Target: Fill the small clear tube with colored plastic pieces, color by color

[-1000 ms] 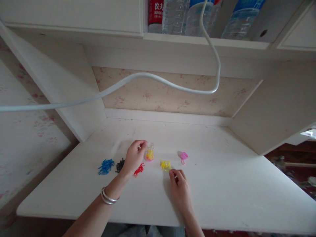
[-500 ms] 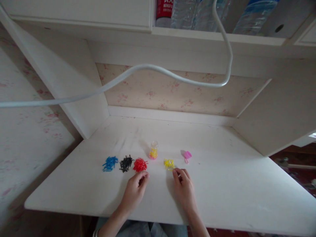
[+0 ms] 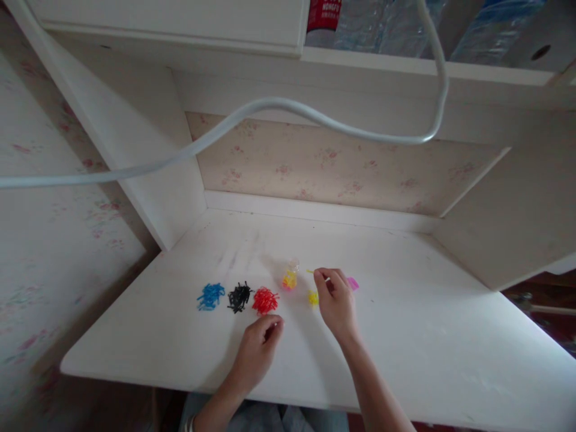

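Observation:
My right hand (image 3: 335, 298) is raised over the white desk (image 3: 405, 336), pinching a thin yellow stick (image 3: 310, 272) just right of a small clear jar (image 3: 290, 276) that holds yellow and pink pieces. A yellow pile (image 3: 313, 297) lies under that hand's left edge. A pink lid (image 3: 353, 283) peeks out behind it. My left hand (image 3: 258, 354) rests on the desk with its fingers curled loosely, a little below the red pile (image 3: 265, 300). A black pile (image 3: 239, 296) and a blue pile (image 3: 210, 296) lie further left.
A white cable (image 3: 252, 111) hangs across the view above the desk. Water bottles (image 3: 387, 27) and a red-labelled bottle (image 3: 324, 15) stand on the shelf overhead. White cabinet sides wall in the desk on left and right.
My left hand let go of the jar and drew back to the desk below the red pile. My right hand lifted a yellow stick from the yellow pile toward the jar.

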A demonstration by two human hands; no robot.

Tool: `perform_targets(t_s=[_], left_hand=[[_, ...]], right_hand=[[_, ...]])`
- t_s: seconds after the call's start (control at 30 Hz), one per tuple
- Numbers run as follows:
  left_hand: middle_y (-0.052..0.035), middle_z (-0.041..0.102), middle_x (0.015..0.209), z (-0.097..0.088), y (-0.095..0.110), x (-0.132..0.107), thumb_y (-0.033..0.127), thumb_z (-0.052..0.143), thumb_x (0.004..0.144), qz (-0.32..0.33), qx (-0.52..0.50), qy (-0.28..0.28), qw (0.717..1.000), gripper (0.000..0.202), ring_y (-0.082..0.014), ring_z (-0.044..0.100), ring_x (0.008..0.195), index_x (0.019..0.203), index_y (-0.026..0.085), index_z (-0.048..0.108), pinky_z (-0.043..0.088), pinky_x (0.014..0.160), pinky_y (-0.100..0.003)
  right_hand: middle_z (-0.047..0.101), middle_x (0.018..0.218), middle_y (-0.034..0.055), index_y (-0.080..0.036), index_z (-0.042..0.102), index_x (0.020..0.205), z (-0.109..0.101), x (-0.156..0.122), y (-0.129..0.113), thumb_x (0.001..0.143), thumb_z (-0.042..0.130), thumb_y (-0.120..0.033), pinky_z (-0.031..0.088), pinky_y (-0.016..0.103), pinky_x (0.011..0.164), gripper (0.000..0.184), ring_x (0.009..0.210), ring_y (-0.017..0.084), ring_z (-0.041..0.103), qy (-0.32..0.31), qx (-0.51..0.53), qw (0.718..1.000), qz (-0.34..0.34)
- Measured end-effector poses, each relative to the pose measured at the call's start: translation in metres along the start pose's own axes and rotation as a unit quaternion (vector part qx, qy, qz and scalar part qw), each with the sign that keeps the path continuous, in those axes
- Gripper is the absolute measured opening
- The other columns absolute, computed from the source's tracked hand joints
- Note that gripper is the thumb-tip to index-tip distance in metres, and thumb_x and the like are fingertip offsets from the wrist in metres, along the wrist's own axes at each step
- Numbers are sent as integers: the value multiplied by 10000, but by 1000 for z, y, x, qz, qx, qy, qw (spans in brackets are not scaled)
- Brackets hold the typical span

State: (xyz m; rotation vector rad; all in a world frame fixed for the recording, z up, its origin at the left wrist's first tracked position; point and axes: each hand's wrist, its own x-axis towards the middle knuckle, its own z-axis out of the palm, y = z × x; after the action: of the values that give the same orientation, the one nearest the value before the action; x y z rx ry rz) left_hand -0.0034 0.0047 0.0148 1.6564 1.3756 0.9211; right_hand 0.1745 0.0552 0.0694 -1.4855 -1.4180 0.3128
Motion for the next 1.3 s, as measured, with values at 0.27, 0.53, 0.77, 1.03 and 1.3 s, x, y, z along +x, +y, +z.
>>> perform_targets(t_s=[0.27, 0.53, 0.77, 1.03, 1.3], left_hand=[[-13, 629, 721, -1, 2, 0, 376, 392, 906, 15, 12, -5, 1000, 314, -134, 557, 666, 811, 188, 625, 406, 617, -226], [-14, 641, 744, -1, 0, 0, 360, 405, 906, 16, 9, -10, 1000, 293, -134, 562, 679, 831, 189, 631, 404, 615, -219], [-6, 634, 747, 0, -3, 0, 371, 418, 909, 17, -3, -14, 1000, 286, -124, 552, 666, 852, 190, 632, 404, 617, -216], [-14, 647, 778, 3, -6, 1, 357, 446, 902, 52, 6, -32, 998, 252, -127, 573, 698, 864, 196, 636, 424, 658, -218], [-23, 655, 798, 5, -5, 0, 342, 440, 904, 68, 40, -27, 997, 243, -132, 583, 715, 872, 206, 638, 442, 678, -221]], right_hand=[[613, 889, 24, -191, 655, 884, 21, 23, -21, 908, 430, -400, 426, 218, 601, 307, 578, 77, 526, -24, -32, 998, -53], [623, 893, 33, -199, 681, 910, 25, 23, -20, 916, 413, -409, 425, 230, 618, 341, 593, 89, 534, -44, -47, 996, -66], [631, 883, 27, -198, 681, 865, 9, 14, 11, 893, 439, -432, 424, 229, 610, 338, 608, 97, 543, 1, -44, 999, 4], [637, 899, 25, -217, 673, 898, -14, -28, 73, 863, 422, -467, 422, 254, 613, 356, 592, 116, 552, -33, -129, 985, 108], [643, 884, 5, -235, 647, 816, -20, -54, 87, 828, 462, -403, 362, 298, 719, 250, 693, 145, 586, -57, -272, 957, 79]])
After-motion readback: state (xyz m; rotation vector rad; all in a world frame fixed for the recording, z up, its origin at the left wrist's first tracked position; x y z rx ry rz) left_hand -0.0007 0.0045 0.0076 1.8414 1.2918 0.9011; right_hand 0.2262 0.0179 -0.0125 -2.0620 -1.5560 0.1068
